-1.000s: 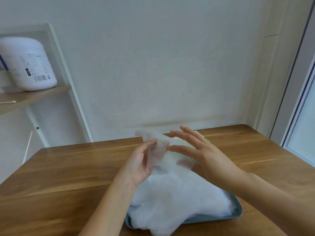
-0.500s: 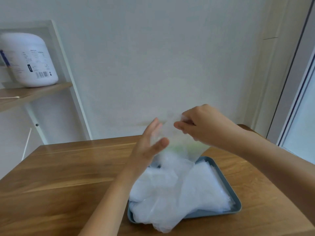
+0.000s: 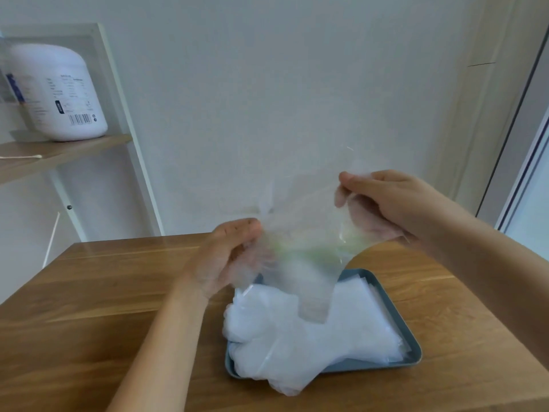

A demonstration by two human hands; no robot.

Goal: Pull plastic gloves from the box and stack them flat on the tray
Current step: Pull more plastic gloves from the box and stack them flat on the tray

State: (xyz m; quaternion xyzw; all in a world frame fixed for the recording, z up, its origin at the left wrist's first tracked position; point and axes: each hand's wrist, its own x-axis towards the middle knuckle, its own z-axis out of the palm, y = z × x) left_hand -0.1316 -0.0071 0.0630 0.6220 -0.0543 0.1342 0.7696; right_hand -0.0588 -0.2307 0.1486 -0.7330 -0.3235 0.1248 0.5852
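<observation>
Wooden table [image 3: 89, 292], white wall [image 3: 267, 84], shelf [image 3: 59, 150], blue tray [image 3: 413, 349]

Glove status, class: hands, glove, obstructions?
Left hand, right hand pinch one clear glove, held above tray. Stack lies on tray, overhanging near edge. Nothing blocking.

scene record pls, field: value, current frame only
left hand: pinches held glove, left edge
right hand: pinches held glove, right edge
held glove: spread in air over tray
glove stack: on tray, spills over near rim
tray: blue-grey, on wooden table
white jar: on shelf, far left
</observation>
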